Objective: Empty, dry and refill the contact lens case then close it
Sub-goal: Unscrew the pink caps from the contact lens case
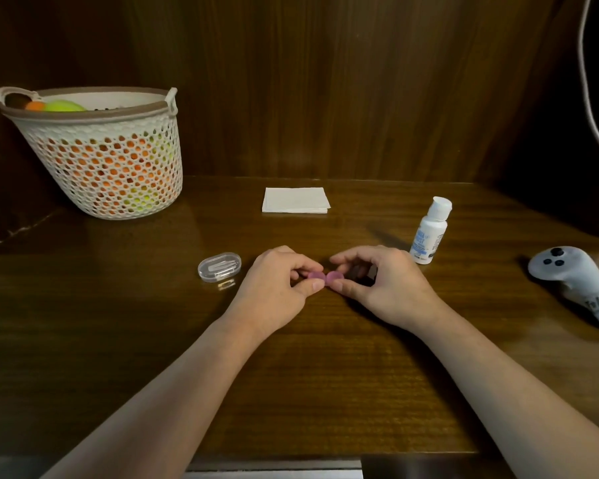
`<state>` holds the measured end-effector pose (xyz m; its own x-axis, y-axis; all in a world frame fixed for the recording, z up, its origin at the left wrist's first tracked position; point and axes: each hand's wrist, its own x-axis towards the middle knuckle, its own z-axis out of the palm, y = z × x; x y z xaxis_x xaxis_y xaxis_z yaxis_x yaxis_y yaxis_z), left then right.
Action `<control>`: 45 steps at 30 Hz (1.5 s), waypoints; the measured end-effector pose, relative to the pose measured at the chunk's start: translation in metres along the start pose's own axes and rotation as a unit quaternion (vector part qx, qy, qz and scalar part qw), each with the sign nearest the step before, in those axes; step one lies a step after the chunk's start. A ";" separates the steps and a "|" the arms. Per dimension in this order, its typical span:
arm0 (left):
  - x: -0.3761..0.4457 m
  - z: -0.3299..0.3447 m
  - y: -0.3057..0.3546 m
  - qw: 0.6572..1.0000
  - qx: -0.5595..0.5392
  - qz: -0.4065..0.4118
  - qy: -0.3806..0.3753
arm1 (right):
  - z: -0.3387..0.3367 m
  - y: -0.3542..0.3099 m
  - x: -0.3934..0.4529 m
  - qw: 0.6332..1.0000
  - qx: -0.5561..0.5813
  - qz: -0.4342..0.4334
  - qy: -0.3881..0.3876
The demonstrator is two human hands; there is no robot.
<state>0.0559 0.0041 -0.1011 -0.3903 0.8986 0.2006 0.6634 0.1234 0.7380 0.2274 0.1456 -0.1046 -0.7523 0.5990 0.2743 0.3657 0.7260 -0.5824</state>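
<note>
A small pink contact lens case [324, 277] with two round caps lies on the wooden table between my hands. My left hand [277, 286] pinches the left cap between thumb and fingers. My right hand [377, 280] pinches the right cap the same way. A white solution bottle [429, 231] with a white cap stands upright to the right of my right hand. A folded white tissue [295, 200] lies flat further back at the table's middle.
A clear oval plastic box [219, 266] lies left of my left hand. A white perforated basket [101, 150] of coloured balls stands at the back left. A white handheld controller [578, 283] lies at the right edge, with a white cable [595, 126] hanging above.
</note>
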 end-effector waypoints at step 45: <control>0.000 -0.002 0.006 1.000 0.001 -0.021 -0.005 | -0.007 -0.011 -0.003 0.998 0.052 0.006 -0.046</control>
<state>0.0586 0.0042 -0.0952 -0.4110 0.8970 0.1627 0.6475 0.1617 0.7447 0.2295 0.1383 -0.0940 -0.7970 0.5705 0.1982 0.3199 0.6772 -0.6626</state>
